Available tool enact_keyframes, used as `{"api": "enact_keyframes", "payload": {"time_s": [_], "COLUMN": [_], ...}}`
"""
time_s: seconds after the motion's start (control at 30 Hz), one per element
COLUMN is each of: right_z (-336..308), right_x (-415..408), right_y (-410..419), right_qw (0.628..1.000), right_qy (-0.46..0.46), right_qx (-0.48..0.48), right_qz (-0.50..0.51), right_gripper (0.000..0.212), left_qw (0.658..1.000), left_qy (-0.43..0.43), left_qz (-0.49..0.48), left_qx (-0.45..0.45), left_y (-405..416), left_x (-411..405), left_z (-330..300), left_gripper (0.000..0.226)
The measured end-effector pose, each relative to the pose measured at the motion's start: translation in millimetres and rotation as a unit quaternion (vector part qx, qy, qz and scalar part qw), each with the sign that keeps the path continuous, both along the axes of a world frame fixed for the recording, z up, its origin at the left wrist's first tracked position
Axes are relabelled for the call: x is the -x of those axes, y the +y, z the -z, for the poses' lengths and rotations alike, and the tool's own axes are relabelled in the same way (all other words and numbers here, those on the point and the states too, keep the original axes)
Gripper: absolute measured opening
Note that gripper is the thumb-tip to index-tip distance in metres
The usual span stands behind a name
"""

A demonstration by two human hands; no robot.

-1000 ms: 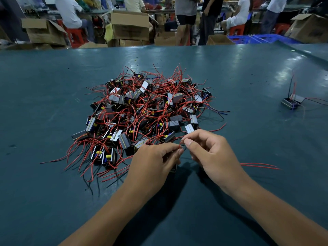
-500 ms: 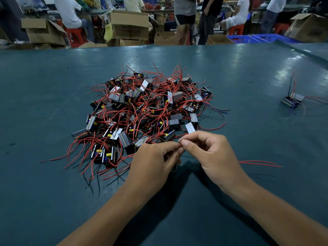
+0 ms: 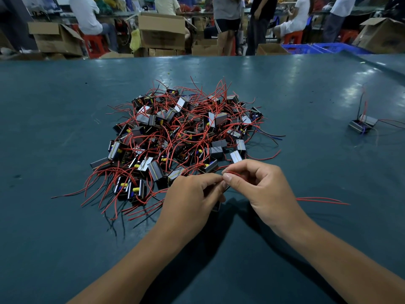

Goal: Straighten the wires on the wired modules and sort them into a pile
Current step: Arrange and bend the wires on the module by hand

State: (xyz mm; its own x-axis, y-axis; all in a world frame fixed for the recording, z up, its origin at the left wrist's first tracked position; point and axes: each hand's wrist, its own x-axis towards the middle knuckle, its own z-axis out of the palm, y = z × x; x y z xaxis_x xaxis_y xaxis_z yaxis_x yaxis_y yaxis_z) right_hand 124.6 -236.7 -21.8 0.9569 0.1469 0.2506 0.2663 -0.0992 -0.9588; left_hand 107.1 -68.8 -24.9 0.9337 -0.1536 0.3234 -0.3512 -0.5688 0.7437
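- Both hands meet just at the six o'clock edge of the tangled heap [image 3: 182,137]; the left hand [image 3: 190,198] is curled round a module that its own fingers almost wholly hide, only a dark corner peeping out below them; the right hand [image 3: 258,185] pinches a red wire [image 3: 235,173] between thumb and forefinger, right against the left fingertips
- Two red wire ends [image 3: 322,200] trail out at three o'clock of the right wrist, flat on the green table [image 3: 65,249]; I'd guess they belong to the held module, though the hand covers the join
- The risk I'd watch: pulling the pinch along the wire too hard could strain the lead where it enters the module; I can't see that joint, so I can't say how sturdy it is
- The heap sits so near that a loop from it could snag on the fingers and drag neighbours along once the hands lift
- The sorted modules [image 3: 362,125] lie well apart at two o'clock; a careless toss over there could bend the wires again; only a couple are there, so most of the job seems left
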Motion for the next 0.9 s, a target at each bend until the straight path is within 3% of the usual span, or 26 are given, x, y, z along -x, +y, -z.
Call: {"api": "enact_keyframes", "payload": {"time_s": [0.2, 0.37, 0.5, 0.63, 0.77, 0.9], "right_z": [1, -1, -4, -10, -11, -10], "right_x": [0, 2, 5, 7, 8, 8], "right_y": [0, -2, -5, -7, -7, -8], "right_qw": [1.0, 0.997, 0.988, 0.975, 0.961, 0.949], "right_qy": [-0.017, -0.055, -0.098, -0.151, -0.196, -0.222], "right_qx": [0.002, 0.05, 0.118, 0.163, 0.195, 0.223], "right_qz": [0.001, 0.003, -0.015, -0.025, -0.024, -0.022], "right_gripper": [0.009, 0.009, 0.005, 0.009, 0.013, 0.005], "left_qw": [1.0, 0.998, 0.993, 0.987, 0.989, 0.993], "left_qy": [0.002, -0.031, -0.098, -0.114, -0.081, 0.065], "left_qz": [0.009, 0.0, 0.032, 0.046, 0.072, 0.098], "left_qx": [0.008, 0.055, -0.063, -0.105, -0.102, 0.012], "left_y": [1, 16, 21, 22, 20, 19], "left_x": [2, -1, -3, -6, -3, -1], "left_z": [-4, -20, -27, -27, -27, -28], "left_gripper": [0.01, 0.017, 0.011, 0.019, 0.025, 0.024]}}
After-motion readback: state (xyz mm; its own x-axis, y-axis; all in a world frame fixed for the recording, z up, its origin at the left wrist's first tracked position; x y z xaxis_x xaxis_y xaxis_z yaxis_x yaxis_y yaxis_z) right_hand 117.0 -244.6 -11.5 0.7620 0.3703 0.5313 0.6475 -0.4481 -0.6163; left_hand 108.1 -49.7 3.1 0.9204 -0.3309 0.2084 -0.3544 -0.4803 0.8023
